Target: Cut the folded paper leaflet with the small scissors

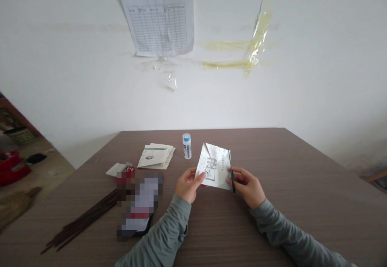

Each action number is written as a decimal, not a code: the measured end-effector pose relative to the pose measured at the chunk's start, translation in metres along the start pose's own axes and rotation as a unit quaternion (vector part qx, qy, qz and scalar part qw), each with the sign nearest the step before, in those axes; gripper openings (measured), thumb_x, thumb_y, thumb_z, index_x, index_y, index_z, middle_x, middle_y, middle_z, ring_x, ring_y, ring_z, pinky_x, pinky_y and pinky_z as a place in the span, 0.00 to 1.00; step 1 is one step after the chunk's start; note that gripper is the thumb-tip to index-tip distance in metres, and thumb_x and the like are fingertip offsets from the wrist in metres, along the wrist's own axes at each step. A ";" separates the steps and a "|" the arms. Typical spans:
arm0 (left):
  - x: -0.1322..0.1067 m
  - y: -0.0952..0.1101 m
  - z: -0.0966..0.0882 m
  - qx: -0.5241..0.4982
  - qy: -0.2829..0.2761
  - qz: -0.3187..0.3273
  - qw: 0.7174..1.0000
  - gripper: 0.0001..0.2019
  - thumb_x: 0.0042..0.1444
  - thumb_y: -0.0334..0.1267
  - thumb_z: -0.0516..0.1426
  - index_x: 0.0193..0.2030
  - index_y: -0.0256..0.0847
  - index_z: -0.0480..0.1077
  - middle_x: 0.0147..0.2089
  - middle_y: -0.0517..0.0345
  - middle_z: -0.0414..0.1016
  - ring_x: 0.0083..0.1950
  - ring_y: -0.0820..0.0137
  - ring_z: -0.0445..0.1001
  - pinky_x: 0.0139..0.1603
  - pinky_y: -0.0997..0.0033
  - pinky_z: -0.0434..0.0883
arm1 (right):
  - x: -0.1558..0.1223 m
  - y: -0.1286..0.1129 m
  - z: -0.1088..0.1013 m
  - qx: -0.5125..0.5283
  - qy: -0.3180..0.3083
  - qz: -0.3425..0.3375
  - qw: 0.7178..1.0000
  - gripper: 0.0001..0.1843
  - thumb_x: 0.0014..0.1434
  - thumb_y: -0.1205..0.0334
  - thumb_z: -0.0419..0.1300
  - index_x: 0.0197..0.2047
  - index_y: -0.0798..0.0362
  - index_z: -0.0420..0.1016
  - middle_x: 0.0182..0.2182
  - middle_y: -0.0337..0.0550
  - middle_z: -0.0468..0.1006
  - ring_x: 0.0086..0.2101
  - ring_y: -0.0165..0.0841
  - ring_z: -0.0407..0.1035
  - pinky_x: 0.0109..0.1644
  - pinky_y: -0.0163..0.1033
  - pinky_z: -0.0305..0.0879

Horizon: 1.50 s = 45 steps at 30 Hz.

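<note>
A printed, folded piece of paper (216, 168) is held up over the table in front of me. My left hand (189, 184) pinches its lower left corner, thumb on top. At the paper's right edge, my right hand (246, 184) grips a thin dark tool (232, 180) that is thicker towards the bottom. It lies along that edge, pointing away from me; I cannot make out its exact kind. Beyond the paper, a glue stick (187, 148) with a clear cap stands upright. Left of it lies a small stack of folded printed papers (154, 156).
On the left side of the brown table (302, 170) are a phone (140, 206) with a blurred screen, a bundle of thin dark sticks (81, 220) and an opened small red-and-white box (117, 170). A white wall with a taped sheet (160, 25) borders the far edge.
</note>
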<state>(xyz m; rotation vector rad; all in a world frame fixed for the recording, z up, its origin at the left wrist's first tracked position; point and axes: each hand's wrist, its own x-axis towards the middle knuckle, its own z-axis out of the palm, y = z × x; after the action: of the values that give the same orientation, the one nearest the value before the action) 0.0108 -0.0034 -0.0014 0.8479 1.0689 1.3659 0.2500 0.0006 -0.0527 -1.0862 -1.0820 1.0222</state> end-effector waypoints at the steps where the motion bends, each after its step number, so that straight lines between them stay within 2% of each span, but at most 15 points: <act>1: 0.000 -0.003 0.000 0.003 -0.009 0.003 1.000 0.24 0.42 0.45 0.91 0.40 0.41 0.89 0.35 0.51 0.94 0.40 0.55 0.95 0.31 0.71 0.86 | 0.000 0.000 0.000 0.001 0.007 0.000 1.000 0.34 0.50 0.39 0.94 0.53 0.49 0.95 0.29 0.37 0.87 0.31 0.38 0.76 0.40 0.45 0.76; 5: -0.001 -0.014 0.001 0.012 -0.033 0.005 0.999 0.22 0.43 0.44 0.90 0.41 0.41 0.91 0.34 0.51 0.94 0.40 0.55 0.94 0.36 0.65 0.92 | -0.001 0.000 0.002 -0.004 0.018 -0.001 1.000 0.35 0.52 0.37 0.93 0.54 0.48 0.95 0.31 0.37 0.87 0.31 0.38 0.75 0.40 0.45 0.75; 11: 0.004 -0.021 -0.002 0.007 -0.016 0.028 0.999 0.20 0.45 0.45 0.88 0.39 0.40 0.91 0.36 0.51 0.95 0.37 0.59 0.92 0.43 0.60 0.94 | -0.009 -0.005 0.010 -0.018 0.005 -0.006 1.000 0.34 0.54 0.36 0.92 0.53 0.48 0.94 0.30 0.38 0.87 0.31 0.39 0.76 0.40 0.46 0.75; 14: 0.008 -0.022 -0.004 0.004 -0.010 0.039 0.999 0.21 0.45 0.47 0.89 0.39 0.39 0.92 0.40 0.49 0.97 0.36 0.60 0.91 0.43 0.60 0.93 | -0.013 -0.010 0.014 -0.028 0.000 -0.010 1.000 0.31 0.55 0.36 0.91 0.52 0.47 0.94 0.30 0.38 0.88 0.31 0.40 0.77 0.40 0.47 0.77; 18: 0.007 -0.025 -0.002 0.003 -0.013 0.031 0.999 0.23 0.45 0.49 0.90 0.41 0.40 0.92 0.40 0.49 0.97 0.38 0.58 0.93 0.44 0.58 0.93 | -0.016 -0.014 0.017 -0.014 0.016 -0.012 1.000 0.32 0.53 0.38 0.93 0.52 0.47 0.95 0.31 0.40 0.90 0.32 0.41 0.79 0.39 0.46 0.79; 21: 0.003 -0.030 0.003 0.000 -0.031 0.016 0.999 0.27 0.41 0.51 0.92 0.42 0.40 0.92 0.41 0.48 0.97 0.41 0.53 0.94 0.43 0.57 0.93 | -0.017 -0.013 0.021 0.002 0.031 -0.014 0.999 0.30 0.53 0.41 0.93 0.52 0.47 0.96 0.32 0.41 0.92 0.33 0.41 0.81 0.40 0.46 0.81; 24: -0.001 -0.033 0.005 -0.007 -0.052 0.001 0.999 0.29 0.38 0.51 0.93 0.42 0.40 0.92 0.40 0.47 0.98 0.41 0.52 0.94 0.42 0.56 0.93 | -0.019 -0.008 0.025 0.006 0.035 -0.019 0.999 0.31 0.54 0.39 0.93 0.53 0.47 0.96 0.34 0.42 0.93 0.34 0.42 0.82 0.40 0.47 0.82; 28: 0.000 -0.031 0.003 -0.010 -0.052 -0.002 0.999 0.24 0.41 0.46 0.91 0.41 0.40 0.93 0.39 0.49 0.98 0.39 0.55 0.93 0.43 0.57 0.93 | -0.019 -0.002 0.031 0.008 0.040 -0.029 0.999 0.37 0.52 0.32 0.94 0.53 0.49 0.95 0.34 0.45 0.94 0.34 0.45 0.83 0.38 0.48 0.81; 31: 0.000 -0.026 0.002 0.016 -0.041 0.006 0.999 0.21 0.44 0.46 0.89 0.39 0.41 0.92 0.37 0.51 0.96 0.37 0.56 0.93 0.46 0.57 0.93 | -0.021 -0.003 0.033 0.007 0.039 -0.026 0.999 0.39 0.50 0.29 0.95 0.52 0.48 0.95 0.34 0.45 0.94 0.34 0.45 0.84 0.38 0.49 0.81; 35: -0.003 -0.024 0.004 0.014 -0.035 0.008 0.999 0.23 0.43 0.48 0.89 0.39 0.42 0.90 0.37 0.52 0.96 0.38 0.55 0.93 0.49 0.54 0.94 | -0.025 -0.011 0.034 -0.015 0.033 -0.026 0.999 0.37 0.54 0.29 0.93 0.54 0.47 0.95 0.34 0.45 0.95 0.35 0.49 0.86 0.41 0.53 0.84; 40: -0.004 -0.028 0.006 0.011 -0.038 0.013 0.999 0.22 0.43 0.47 0.90 0.39 0.43 0.90 0.36 0.53 0.95 0.37 0.55 0.93 0.49 0.54 0.94 | -0.027 -0.015 0.034 -0.042 0.030 -0.021 0.998 0.30 0.56 0.37 0.90 0.53 0.44 0.95 0.39 0.51 0.97 0.41 0.60 0.91 0.47 0.61 0.89; 43: -0.002 -0.029 0.003 0.020 -0.034 0.018 0.999 0.19 0.45 0.45 0.89 0.36 0.44 0.89 0.34 0.53 0.95 0.36 0.57 0.93 0.47 0.58 0.92 | -0.026 -0.008 0.035 -0.059 0.021 -0.025 0.998 0.29 0.58 0.33 0.87 0.53 0.43 0.94 0.38 0.52 0.96 0.41 0.62 0.92 0.48 0.62 0.90; 45: 0.000 -0.029 0.002 0.023 -0.032 0.021 0.999 0.19 0.44 0.45 0.89 0.35 0.44 0.89 0.34 0.53 0.95 0.36 0.57 0.93 0.45 0.60 0.91 | -0.023 0.001 0.036 -0.054 0.026 -0.031 0.998 0.33 0.58 0.29 0.87 0.55 0.43 0.93 0.36 0.50 0.95 0.39 0.58 0.90 0.45 0.59 0.88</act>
<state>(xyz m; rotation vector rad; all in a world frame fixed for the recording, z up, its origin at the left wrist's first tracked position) 0.0221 -0.0055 -0.0276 0.9476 1.0417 1.3437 0.2104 -0.0163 -0.0528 -1.1530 -1.1311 0.8904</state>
